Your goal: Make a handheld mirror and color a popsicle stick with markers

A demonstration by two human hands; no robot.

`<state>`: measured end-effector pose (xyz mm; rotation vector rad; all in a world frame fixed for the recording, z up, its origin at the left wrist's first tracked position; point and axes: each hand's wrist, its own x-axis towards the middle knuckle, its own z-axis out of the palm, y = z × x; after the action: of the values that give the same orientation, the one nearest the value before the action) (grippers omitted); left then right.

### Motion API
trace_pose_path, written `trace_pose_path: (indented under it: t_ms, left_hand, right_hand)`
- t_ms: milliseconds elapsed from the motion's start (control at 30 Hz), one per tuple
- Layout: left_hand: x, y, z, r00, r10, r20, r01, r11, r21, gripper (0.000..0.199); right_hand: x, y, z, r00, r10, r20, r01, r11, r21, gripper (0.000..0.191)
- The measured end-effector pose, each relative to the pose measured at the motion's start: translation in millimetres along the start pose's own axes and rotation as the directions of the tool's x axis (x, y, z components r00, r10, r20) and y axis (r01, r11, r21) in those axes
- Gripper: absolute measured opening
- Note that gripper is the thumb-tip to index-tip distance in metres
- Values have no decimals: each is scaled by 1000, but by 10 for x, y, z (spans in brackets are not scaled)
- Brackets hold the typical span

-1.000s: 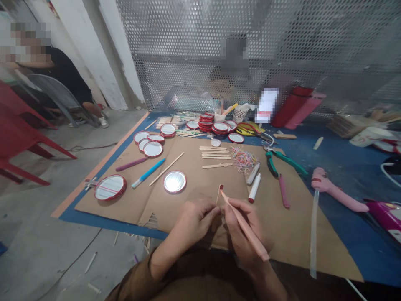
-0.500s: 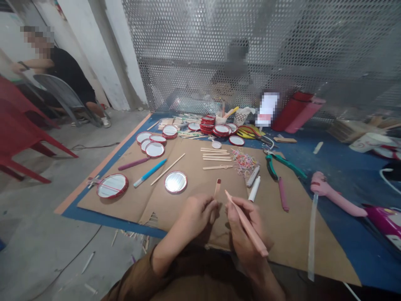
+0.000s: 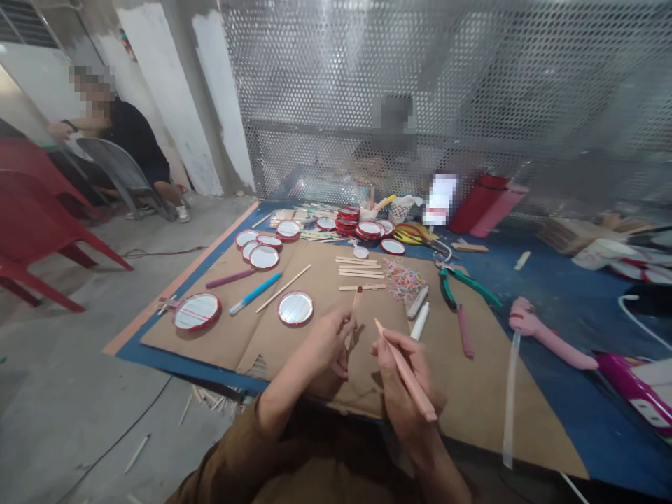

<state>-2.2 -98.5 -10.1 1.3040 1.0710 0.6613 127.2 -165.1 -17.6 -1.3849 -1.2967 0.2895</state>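
Two items held apart over cardboard (image 3: pixel 472 406): left hand (image 3: pixel 328 343) clamped on red-tipped stick (image 3: pixel 357 299), upright, tip clear of the sheet; right hand (image 3: pixel 402 367) clamped on pink pen (image 3: pixel 418 395).

On my cardboard (image 3: pixel 220 343) lie round mirrors (image 3: pixel 197 312) with red rims, craft sticks (image 3: pixel 362 264) and a tangle of rubber bands (image 3: pixel 404 281); green pliers (image 3: pixel 451 288) sit to my right, near a pink glue gun (image 3: pixel 530 322) on the blue mat (image 3: pixel 567 294); red chairs (image 3: pixel 31 238) stand to my left; a seated person (image 3: pixel 131 136) is beyond them; a perforated metal screen (image 3: pixel 472 91) rises behind the mat.
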Motion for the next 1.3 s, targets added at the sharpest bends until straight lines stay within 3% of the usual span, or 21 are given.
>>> trace_pose_path:
  t_ms: [167,300,467,533,667,767,933,1133,1300]
  left_hand:
    - [63,29,-39,996,-42,77,38,998,43,27]
    - [35,52,-67,993,-25,115,29,999,-33,28]
    - [22,66,-53,996,-35,80,40,997,-69,23]
    - [27,66,-50,995,-56,82,63,994,-84,21]
    - [33,54,-60,990,-53,133,69,990,-125,21]
    - [34,35,-61,991,-26,131,42,992,-119,20]
    - [41,43,-19,993,-8,117,19,996,-89,21]
    - [37,47,76,998,-21,63,24,998,-52,23]
    - [14,38,87,999,-43,13,43,999,2,24]
  right_hand:
    - [166,-263,-259,965,158,210,-182,978,101,29]
    - [359,-480,-484,934,161,318,-214,967,139,30]
    - [375,-419,-363,946,115,303,-197,946,258,22]
    - [369,-324,-236,953,47,299,-129,957,259,19]
    - [497,-181,-69,933,-229,278,191,969,155,15]
    - [632,-129,-34,928,-280,246,267,960,85,14]
    - [679,-79,-59,960,-137,243,111,987,119,14]
    - [722,-118,-177,925,-19,379,-63,977,202,16]
    - [674,72,-56,961,113,251,-181,946,270,18]
